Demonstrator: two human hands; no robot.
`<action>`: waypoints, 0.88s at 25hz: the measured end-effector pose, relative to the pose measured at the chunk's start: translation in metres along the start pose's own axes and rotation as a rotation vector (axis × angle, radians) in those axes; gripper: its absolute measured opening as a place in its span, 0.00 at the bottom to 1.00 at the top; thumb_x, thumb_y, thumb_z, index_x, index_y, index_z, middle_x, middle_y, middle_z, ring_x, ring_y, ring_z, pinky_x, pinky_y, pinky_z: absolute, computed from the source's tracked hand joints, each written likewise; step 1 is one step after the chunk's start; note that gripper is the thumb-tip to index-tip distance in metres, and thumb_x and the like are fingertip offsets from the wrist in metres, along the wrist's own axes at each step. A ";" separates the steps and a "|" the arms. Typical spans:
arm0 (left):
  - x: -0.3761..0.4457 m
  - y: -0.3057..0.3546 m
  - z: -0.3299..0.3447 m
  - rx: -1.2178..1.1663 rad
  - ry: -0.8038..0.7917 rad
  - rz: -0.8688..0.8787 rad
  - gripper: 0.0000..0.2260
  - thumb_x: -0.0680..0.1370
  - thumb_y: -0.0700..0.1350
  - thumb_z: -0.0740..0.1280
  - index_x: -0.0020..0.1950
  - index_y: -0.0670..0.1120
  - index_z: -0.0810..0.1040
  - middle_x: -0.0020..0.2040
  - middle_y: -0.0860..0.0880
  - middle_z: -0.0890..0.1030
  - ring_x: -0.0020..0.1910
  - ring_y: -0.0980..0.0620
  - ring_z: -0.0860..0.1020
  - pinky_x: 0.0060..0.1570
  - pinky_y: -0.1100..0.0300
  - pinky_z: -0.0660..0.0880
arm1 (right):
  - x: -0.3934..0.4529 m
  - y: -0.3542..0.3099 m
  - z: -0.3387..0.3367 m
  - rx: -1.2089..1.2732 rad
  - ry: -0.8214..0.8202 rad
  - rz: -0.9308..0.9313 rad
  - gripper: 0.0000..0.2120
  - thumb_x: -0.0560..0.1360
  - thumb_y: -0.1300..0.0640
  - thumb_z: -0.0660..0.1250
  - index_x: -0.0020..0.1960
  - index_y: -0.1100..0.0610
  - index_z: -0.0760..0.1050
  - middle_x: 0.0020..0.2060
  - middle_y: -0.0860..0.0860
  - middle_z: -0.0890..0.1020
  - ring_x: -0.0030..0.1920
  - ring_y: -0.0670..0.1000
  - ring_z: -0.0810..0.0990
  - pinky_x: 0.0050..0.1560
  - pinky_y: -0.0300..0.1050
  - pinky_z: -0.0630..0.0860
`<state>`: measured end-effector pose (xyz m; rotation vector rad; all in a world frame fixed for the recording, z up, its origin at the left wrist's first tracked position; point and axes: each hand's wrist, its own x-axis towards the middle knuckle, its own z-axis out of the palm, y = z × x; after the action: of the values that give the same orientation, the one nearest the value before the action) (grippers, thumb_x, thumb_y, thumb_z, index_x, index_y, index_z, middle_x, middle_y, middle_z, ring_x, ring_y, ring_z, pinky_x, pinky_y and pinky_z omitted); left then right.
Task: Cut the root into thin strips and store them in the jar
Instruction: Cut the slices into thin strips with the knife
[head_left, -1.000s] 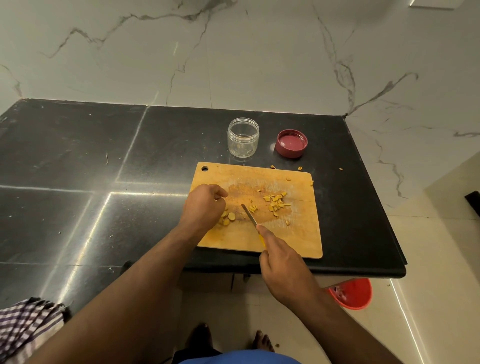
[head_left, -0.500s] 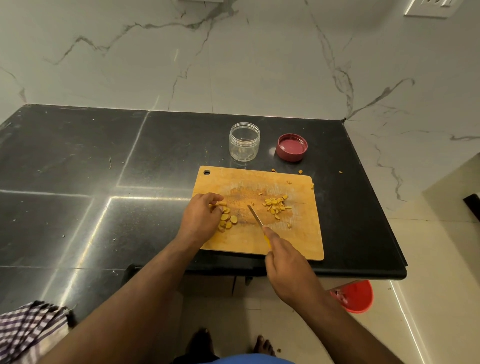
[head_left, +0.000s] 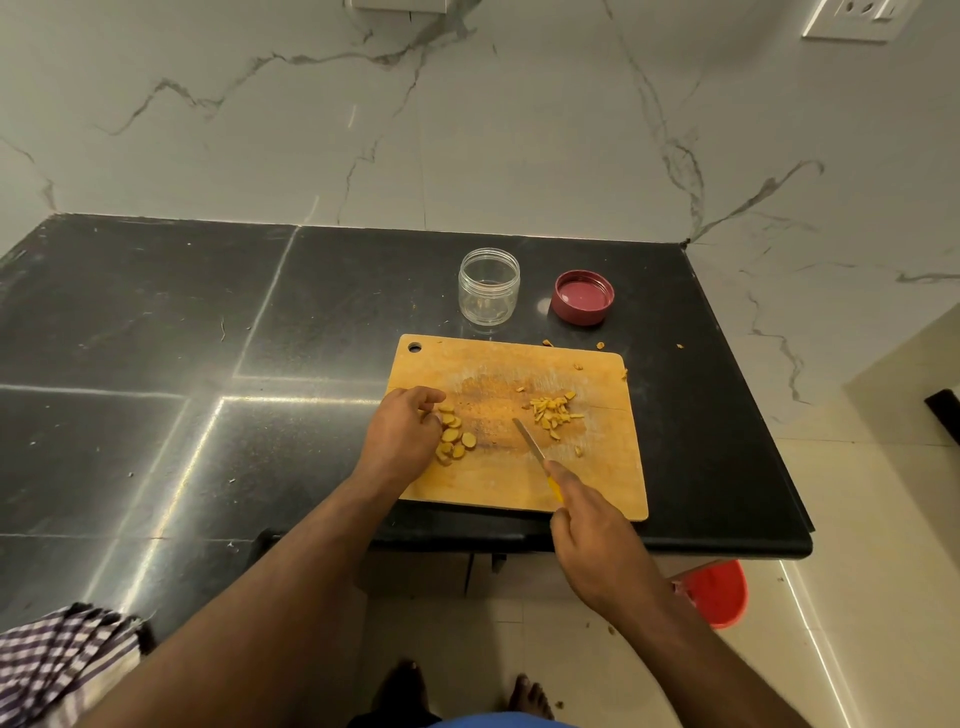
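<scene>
A wooden cutting board lies on the black counter. Several round yellow root slices lie at its left side, and a small heap of thin yellow strips lies right of centre. My left hand rests on the board with curled fingers touching the slices. My right hand grips a yellow-handled knife, its blade lying between the slices and the strips. An empty clear jar stands behind the board, its red lid upturned beside it.
A few root scraps lie on the black counter behind the board. A marble wall rises at the back. A checked cloth hangs at lower left. A red bucket stands on the floor under the counter's right end.
My left hand has slid back to the slices at the board's left side. The knife tip has drawn away from the strip heap.
</scene>
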<state>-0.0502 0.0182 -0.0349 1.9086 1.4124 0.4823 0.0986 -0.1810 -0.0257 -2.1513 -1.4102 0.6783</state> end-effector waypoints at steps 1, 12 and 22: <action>0.000 0.001 -0.001 0.000 0.000 -0.002 0.14 0.82 0.41 0.65 0.68 0.48 0.78 0.64 0.48 0.78 0.59 0.50 0.78 0.56 0.55 0.78 | 0.000 0.002 0.000 -0.001 0.001 0.012 0.25 0.83 0.56 0.55 0.79 0.46 0.57 0.51 0.47 0.75 0.45 0.44 0.74 0.43 0.39 0.69; 0.007 0.004 -0.004 0.105 -0.037 -0.087 0.09 0.80 0.50 0.69 0.57 0.48 0.81 0.46 0.53 0.80 0.42 0.56 0.77 0.35 0.63 0.72 | 0.004 0.000 0.000 0.055 0.010 -0.016 0.25 0.83 0.55 0.54 0.79 0.45 0.56 0.58 0.44 0.74 0.48 0.41 0.73 0.42 0.32 0.66; 0.004 0.013 -0.011 0.180 -0.096 0.011 0.09 0.80 0.47 0.69 0.60 0.52 0.82 0.57 0.51 0.76 0.51 0.55 0.73 0.46 0.61 0.72 | 0.010 0.000 0.004 0.059 -0.029 -0.036 0.25 0.83 0.55 0.55 0.79 0.46 0.57 0.63 0.47 0.75 0.52 0.41 0.72 0.45 0.30 0.65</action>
<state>-0.0469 0.0228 -0.0183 2.0535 1.4242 0.2719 0.0997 -0.1715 -0.0301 -2.0743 -1.4222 0.7308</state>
